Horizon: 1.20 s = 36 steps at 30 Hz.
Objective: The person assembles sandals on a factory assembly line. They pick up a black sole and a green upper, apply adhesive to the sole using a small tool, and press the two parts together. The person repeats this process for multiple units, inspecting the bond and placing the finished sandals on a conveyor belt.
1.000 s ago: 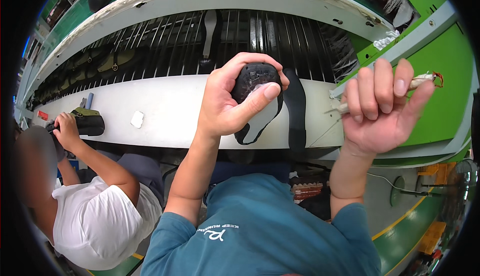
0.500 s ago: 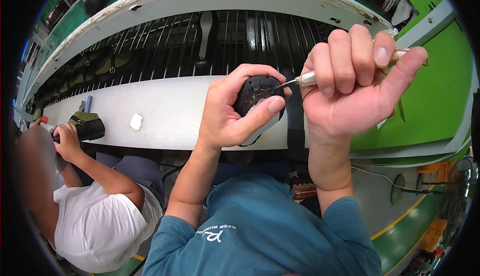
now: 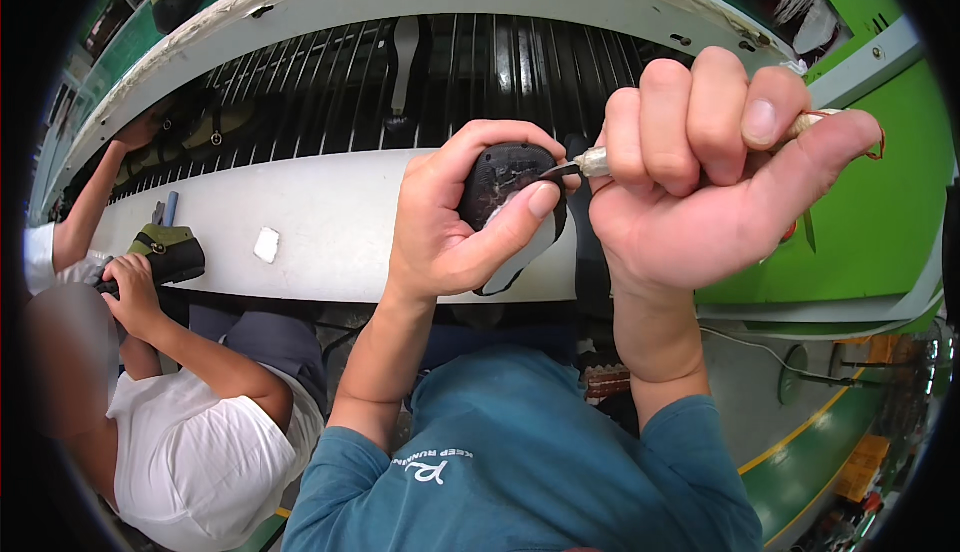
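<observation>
My left hand (image 3: 450, 222) is wrapped round a dark shoe (image 3: 505, 177), thumb across its near face and fingers over the far side. The shoe's rounded black end points up, and a paler grey strip runs down toward the bench. In my right hand (image 3: 690, 172) is a slim knife (image 3: 592, 163) with a handle wrapped in whitish tape. Its thin blade points left and meets the shoe's surface close to my left thumb tip. My right fingers curl over the handle, palm turned up, while the right thumb stretches out along the handle's end.
A white bench (image 3: 340, 222) runs in front of me, with a white scrap (image 3: 267, 244) on it. Behind lies a roller conveyor (image 3: 330, 102) carrying shoes. At left a co-worker (image 3: 200, 432) holds a green shoe (image 3: 165, 252). A green panel (image 3: 870, 222) stands at right.
The blade sits lower on the shoe, nearer my left thumb, and my right hand has tilted slightly. At far left another person's arm has come in over the conveyor.
</observation>
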Each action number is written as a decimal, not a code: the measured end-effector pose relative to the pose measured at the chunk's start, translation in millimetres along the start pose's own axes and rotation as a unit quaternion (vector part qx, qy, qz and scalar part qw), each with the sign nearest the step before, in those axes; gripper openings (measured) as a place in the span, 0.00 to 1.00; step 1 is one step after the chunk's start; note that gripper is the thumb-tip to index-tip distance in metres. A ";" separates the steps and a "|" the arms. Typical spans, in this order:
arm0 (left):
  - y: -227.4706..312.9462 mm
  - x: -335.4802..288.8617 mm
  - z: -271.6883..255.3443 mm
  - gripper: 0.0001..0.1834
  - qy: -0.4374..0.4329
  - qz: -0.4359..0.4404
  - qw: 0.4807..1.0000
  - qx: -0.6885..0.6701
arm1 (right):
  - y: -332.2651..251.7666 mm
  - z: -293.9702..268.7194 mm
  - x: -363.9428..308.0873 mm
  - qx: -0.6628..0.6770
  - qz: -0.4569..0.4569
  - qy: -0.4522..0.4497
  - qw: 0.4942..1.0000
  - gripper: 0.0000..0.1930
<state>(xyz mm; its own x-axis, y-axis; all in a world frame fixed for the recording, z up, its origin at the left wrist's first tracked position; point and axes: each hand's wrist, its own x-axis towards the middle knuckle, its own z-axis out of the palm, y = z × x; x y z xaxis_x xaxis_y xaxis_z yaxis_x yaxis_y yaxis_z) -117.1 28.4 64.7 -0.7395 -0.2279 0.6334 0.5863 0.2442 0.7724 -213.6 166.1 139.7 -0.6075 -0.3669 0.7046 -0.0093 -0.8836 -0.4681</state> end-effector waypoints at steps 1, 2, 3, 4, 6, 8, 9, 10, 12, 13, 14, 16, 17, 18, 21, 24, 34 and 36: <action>0.2 -0.2 -0.4 0.15 0.002 -0.002 1.000 -0.001 | 2.4 -1.1 0.1 0.002 0.000 0.002 1.000 0.34; 0.2 -0.2 -0.8 0.15 0.004 -0.005 1.000 -0.003 | 4.0 -1.8 0.2 0.000 -0.002 0.003 1.000 0.34; -0.4 0.2 -2.2 0.15 0.004 -0.002 1.000 0.009 | 6.3 -1.9 0.6 -0.002 -0.004 0.003 1.000 0.34; -1.1 0.4 -3.4 0.14 0.004 0.001 1.000 0.021 | 8.1 -1.9 0.8 -0.008 -0.009 0.002 1.000 0.34; -2.0 3.0 -4.3 0.14 0.005 -0.003 1.000 0.028 | 12.3 -1.8 3.0 -0.010 -0.017 0.007 1.000 0.34; -4.0 8.6 -2.4 0.13 0.007 -0.014 1.000 0.017 | 17.5 -1.5 6.5 -0.021 -0.031 0.022 0.999 0.33; -1.6 8.7 -0.3 0.14 0.010 -0.038 0.999 0.005 | 19.8 0.4 7.2 -0.032 -0.040 0.028 0.998 0.32; -4.0 10.2 1.0 0.14 0.010 -0.033 0.999 0.003 | 21.7 2.5 7.4 -0.043 -0.049 0.037 0.997 0.32; -9.9 11.3 2.7 0.14 0.011 -0.026 1.000 -0.003 | 19.4 -0.2 8.7 -0.049 -0.048 0.028 0.997 0.32; -4.1 10.6 0.7 0.16 0.000 -0.065 0.998 -0.021 | 15.4 -2.1 10.9 -0.040 -0.034 0.015 0.998 0.32; -4.1 10.4 0.7 0.17 0.001 -0.042 0.999 -0.028 | 10.9 -3.7 13.2 -0.031 -0.020 0.001 0.999 0.32; -12.9 4.7 1.5 0.19 0.008 -0.002 0.999 -0.048 | 8.2 -8.0 12.8 0.053 0.015 -0.001 0.998 0.32; -17.5 5.7 1.4 0.20 0.008 0.015 0.999 -0.047 | 8.1 -5.6 12.2 0.065 0.011 0.007 0.998 0.32; -21.1 3.4 2.1 0.20 -0.004 0.005 0.999 -0.043 | 9.5 -4.2 9.6 0.055 0.010 0.009 0.998 0.32; -22.0 -0.3 7.8 0.20 -0.004 -0.007 0.999 -0.032 | 12.1 -2.2 5.4 0.028 0.007 0.011 1.000 0.32; -19.8 -2.2 7.9 0.20 -0.008 -0.022 0.999 -0.028 | 6.9 -6.6 6.4 0.013 0.004 0.018 1.000 0.32; -28.0 1.1 15.7 0.19 0.039 0.008 0.999 -0.015 | 14.1 -6.3 11.0 -0.008 -0.008 0.087 0.996 0.31; -23.0 0.2 14.8 0.18 0.046 -0.009 0.999 -0.003 | 17.0 -2.8 12.9 -0.018 -0.008 0.091 0.996 0.31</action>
<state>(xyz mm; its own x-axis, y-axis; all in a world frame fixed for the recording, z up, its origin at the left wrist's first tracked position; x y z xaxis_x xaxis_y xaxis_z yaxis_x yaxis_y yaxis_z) -135.7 36.7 46.4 -0.7162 -0.3187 0.6208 0.5757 0.2331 0.7838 -223.9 147.1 139.3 -0.7407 -0.2906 0.6057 -0.0477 -0.8766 -0.4788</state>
